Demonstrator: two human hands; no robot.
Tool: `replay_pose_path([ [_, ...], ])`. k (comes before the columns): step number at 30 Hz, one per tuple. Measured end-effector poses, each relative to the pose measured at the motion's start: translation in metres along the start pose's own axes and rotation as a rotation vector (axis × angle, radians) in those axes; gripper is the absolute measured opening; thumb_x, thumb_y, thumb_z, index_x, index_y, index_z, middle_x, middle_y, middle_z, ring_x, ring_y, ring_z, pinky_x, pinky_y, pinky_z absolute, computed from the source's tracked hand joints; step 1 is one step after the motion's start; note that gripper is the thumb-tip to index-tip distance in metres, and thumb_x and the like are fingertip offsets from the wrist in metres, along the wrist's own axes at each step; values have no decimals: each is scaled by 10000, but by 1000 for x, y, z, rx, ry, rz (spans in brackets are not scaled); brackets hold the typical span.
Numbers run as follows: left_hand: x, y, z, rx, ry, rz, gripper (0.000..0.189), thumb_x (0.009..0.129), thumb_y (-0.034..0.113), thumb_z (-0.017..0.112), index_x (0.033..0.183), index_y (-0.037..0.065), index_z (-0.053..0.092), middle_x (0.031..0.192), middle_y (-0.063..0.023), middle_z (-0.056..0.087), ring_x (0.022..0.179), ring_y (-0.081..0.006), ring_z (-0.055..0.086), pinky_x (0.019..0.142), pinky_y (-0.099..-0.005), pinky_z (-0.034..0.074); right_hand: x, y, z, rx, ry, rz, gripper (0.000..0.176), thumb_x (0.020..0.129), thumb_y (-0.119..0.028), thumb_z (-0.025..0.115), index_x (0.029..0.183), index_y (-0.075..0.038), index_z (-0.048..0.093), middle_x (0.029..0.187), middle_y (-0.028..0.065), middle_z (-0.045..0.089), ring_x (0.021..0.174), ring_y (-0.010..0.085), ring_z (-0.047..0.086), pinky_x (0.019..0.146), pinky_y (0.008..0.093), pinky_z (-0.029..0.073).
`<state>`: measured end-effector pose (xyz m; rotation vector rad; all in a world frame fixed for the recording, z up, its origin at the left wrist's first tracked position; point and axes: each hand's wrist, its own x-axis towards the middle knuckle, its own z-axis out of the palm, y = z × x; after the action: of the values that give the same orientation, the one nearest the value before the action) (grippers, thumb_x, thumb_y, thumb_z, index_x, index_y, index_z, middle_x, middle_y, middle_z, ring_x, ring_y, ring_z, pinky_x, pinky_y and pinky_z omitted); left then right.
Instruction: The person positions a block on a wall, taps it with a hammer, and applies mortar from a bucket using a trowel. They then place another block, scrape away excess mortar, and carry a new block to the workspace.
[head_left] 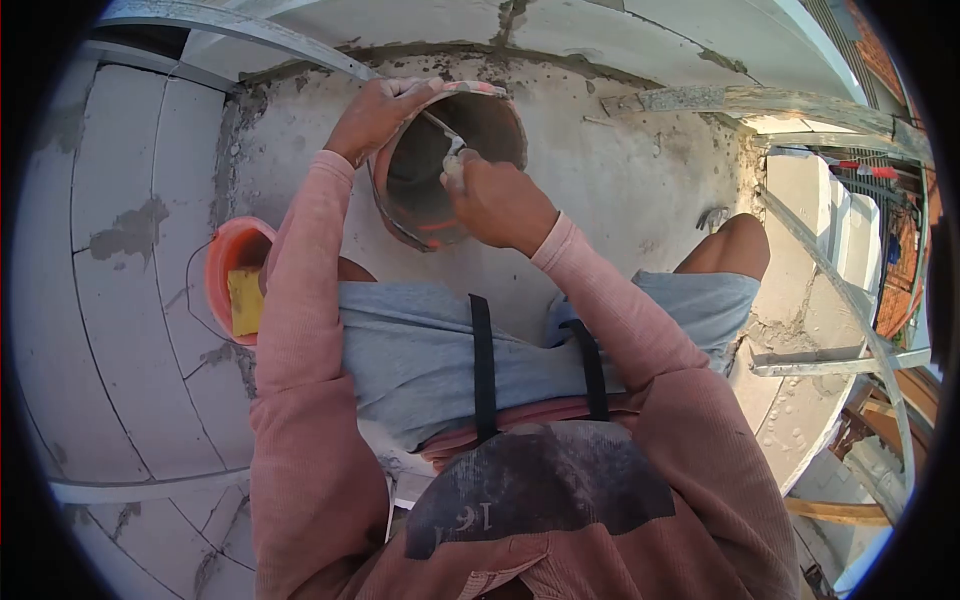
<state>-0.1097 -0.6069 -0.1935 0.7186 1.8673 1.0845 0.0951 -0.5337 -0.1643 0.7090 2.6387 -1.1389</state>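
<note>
A mortar-smeared bucket [515, 140] with orange patches on its rim stands between my knees, its mouth facing me. My left hand [388, 115] is closed over the bucket's far left rim. In my right hand [505, 205], the fingers are wrapped round the handle of a trowel [455, 143]. The trowel's metal part reaches into the bucket toward the upper left of its inner wall. Shadow and my right hand hide part of the bucket's grey inside.
A smaller orange bucket [213, 290] holding a yellow sponge [244, 302] stands by my left arm. Pale block walls [120, 300] rise on the left and ahead. Metal bars [830, 260] cross on the right. A hammer-like metal tool [712, 218] lies near my right knee.
</note>
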Motion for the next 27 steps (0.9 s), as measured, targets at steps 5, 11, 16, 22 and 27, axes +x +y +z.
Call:
replay_pose_path([
  [5,-3,-5,-8,8,-12,41,547,943,534,671,1079,12,766,840,10,659,786,-83,570,769,-242,480,-45,-38,37,-275,60,-213,431,948,-185,568,1222,147,549,881,253,689,745,390,717,647,478,584],
  [11,-5,-4,-12,22,6,10,603,942,544,674,1155,-18,736,954,-39,691,861,-91,619,803,-242,506,-62,27,8,-527,-160,-284,439,975,-220,564,1325,44,543,924,216,667,726,363,716,612,470,577],
  [16,-4,-9,-16,-7,-3,-17,673,926,561,687,1206,-51,704,1024,-83,717,904,-106,656,831,-245,524,-27,54,-13,-378,104,-199,421,1027,-308,530,1387,-89,535,979,207,643,667,397,689,583,505,566],
  [22,-2,-11,-23,58,26,5,688,920,577,689,1210,-47,703,1013,-80,718,894,-103,661,826,-239,525,-37,85,25,-379,-75,-174,435,1014,-315,535,1389,-93,521,1022,234,647,782,425,706,676,520,591],
  [27,-2,-12,-21,-32,-4,3,634,924,576,686,1174,-6,728,997,-56,721,875,-94,659,816,-235,522,-27,86,-7,-325,-114,-190,467,1028,-340,521,1432,-107,494,1048,208,638,831,413,697,735,516,585],
])
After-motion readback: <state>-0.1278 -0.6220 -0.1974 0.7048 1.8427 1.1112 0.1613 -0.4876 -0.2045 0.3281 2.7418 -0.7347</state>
